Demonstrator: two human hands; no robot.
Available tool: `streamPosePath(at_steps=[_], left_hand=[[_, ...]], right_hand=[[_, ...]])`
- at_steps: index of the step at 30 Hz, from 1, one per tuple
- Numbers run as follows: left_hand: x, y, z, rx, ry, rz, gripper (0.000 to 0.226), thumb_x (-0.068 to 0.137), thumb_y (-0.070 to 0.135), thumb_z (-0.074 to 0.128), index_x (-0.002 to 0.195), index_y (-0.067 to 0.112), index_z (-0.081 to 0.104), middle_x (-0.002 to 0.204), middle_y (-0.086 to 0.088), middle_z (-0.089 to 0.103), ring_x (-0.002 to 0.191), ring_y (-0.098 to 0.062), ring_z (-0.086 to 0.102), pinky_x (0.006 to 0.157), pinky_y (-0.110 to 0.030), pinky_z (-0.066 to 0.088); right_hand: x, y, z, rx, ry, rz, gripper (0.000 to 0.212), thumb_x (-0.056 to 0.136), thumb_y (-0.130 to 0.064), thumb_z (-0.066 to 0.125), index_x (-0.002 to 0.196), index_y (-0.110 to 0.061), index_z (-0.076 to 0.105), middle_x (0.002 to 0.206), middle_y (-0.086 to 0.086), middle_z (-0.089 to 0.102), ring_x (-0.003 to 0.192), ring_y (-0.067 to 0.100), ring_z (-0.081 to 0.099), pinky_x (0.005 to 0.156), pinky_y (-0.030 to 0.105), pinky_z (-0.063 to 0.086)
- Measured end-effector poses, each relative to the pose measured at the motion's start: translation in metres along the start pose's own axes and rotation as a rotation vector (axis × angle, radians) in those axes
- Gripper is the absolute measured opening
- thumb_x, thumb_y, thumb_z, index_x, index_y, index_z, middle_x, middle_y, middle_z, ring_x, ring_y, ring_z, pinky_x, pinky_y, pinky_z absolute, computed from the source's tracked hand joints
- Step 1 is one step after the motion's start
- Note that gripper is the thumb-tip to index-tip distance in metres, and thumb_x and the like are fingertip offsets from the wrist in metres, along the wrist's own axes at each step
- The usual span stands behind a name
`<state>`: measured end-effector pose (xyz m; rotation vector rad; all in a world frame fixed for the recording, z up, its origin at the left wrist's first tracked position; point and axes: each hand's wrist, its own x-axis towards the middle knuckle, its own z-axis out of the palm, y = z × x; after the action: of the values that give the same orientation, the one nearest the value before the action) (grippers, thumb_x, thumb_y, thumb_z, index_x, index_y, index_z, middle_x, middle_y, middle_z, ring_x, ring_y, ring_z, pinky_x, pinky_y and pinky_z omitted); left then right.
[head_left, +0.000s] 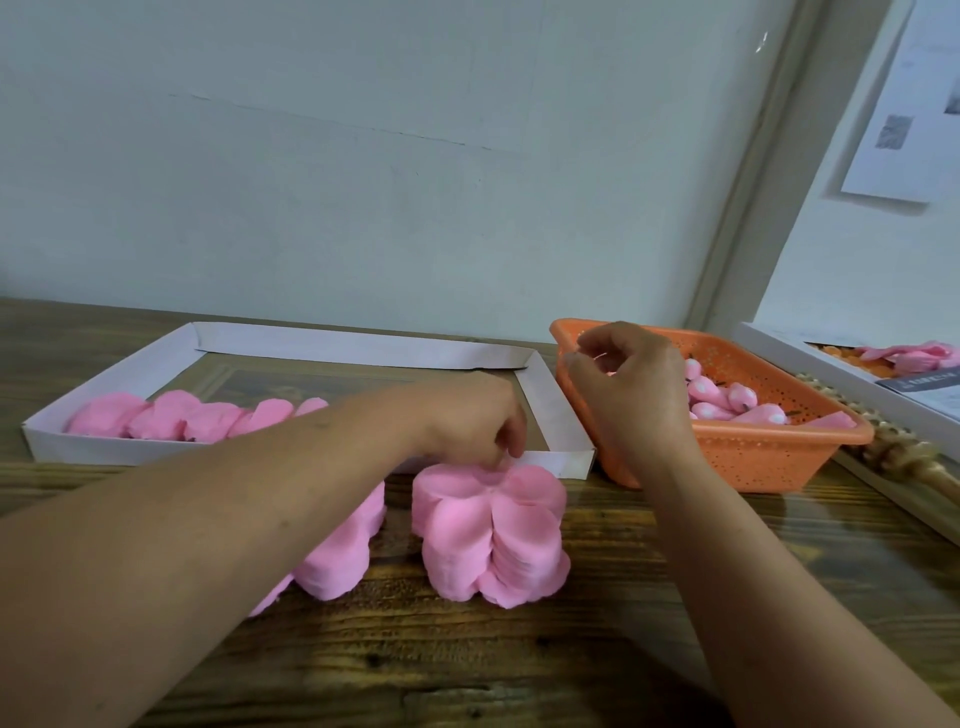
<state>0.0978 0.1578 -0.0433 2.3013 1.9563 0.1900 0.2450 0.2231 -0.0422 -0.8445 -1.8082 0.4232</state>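
On the wooden worktop (623, 639), the left hand (467, 421) pinches the pink petal stack (488, 535) under it. The right hand (631, 384) curls over the orange basket (769, 447), grip unclear. A hard tug could topple petals.

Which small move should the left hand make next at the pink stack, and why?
Probably lift the top layer off the pink petal stack: the left hand has curled fingertips at its top edge, while the right hand hovers, fingers pinched, over the orange basket of pink buds.
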Motion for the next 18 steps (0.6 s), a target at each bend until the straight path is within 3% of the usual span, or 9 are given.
streamPosePath(at_steps=[4,7,10,13,16,18], left_hand=[[-0.003,0.002,0.003,0.037,0.044,0.011,0.016,0.083,0.013,0.064,0.098,0.011,0.07,0.082,0.004,0.059,0.074,-0.012,0.051,0.055,-0.02,0.035],[-0.005,0.002,0.006,0.039,0.078,0.017,0.01,0.083,0.013,0.065,0.092,0.009,0.07,0.078,0.002,0.058,0.067,-0.011,0.048,0.054,-0.02,0.034],[-0.006,0.001,0.008,0.031,0.098,0.019,0.008,0.083,0.012,0.065,0.088,0.008,0.07,0.083,-0.004,0.066,0.07,-0.015,0.051,0.057,-0.023,0.036],[-0.006,0.001,0.009,0.036,0.098,0.025,0.007,0.081,0.008,0.064,0.081,0.008,0.07,0.082,-0.005,0.068,0.066,-0.014,0.048,0.052,-0.019,0.032],[-0.007,0.0,0.012,0.039,0.107,0.023,0.006,0.081,0.008,0.064,0.08,0.01,0.069,0.083,-0.005,0.068,0.063,-0.011,0.046,0.051,-0.018,0.031],[-0.006,-0.001,0.014,0.048,0.123,0.024,0.005,0.083,0.011,0.064,0.084,0.011,0.068,0.085,-0.002,0.067,0.068,-0.013,0.048,0.053,-0.019,0.033]], right_hand=[[0.014,0.0,-0.012,0.005,0.036,0.018,0.008,0.08,-0.017,0.065,0.078,-0.024,0.062,0.063,-0.017,0.057,0.055,-0.003,0.053,0.053,0.013,0.04],[0.039,0.008,-0.026,-0.087,0.02,0.06,0.007,0.08,-0.015,0.065,0.086,-0.017,0.065,0.073,-0.008,0.06,0.065,0.008,0.056,0.063,0.023,0.045],[0.068,0.027,-0.042,-0.249,-0.073,0.173,0.005,0.076,-0.009,0.068,0.08,-0.009,0.065,0.073,0.005,0.062,0.069,0.021,0.058,0.067,0.029,0.047],[0.085,0.044,-0.054,-0.484,-0.339,0.28,0.012,0.074,-0.009,0.075,0.077,-0.001,0.067,0.071,0.013,0.064,0.07,0.027,0.061,0.065,0.028,0.046],[0.087,0.051,-0.056,-0.756,-0.675,0.363,0.029,0.077,-0.016,0.076,0.096,0.006,0.068,0.084,0.018,0.067,0.063,0.025,0.058,0.055,0.027,0.045],[0.085,0.056,-0.055,-0.869,-0.829,0.385,0.029,0.083,-0.014,0.069,0.107,0.002,0.066,0.099,0.016,0.068,0.082,0.028,0.065,0.068,0.034,0.053]])
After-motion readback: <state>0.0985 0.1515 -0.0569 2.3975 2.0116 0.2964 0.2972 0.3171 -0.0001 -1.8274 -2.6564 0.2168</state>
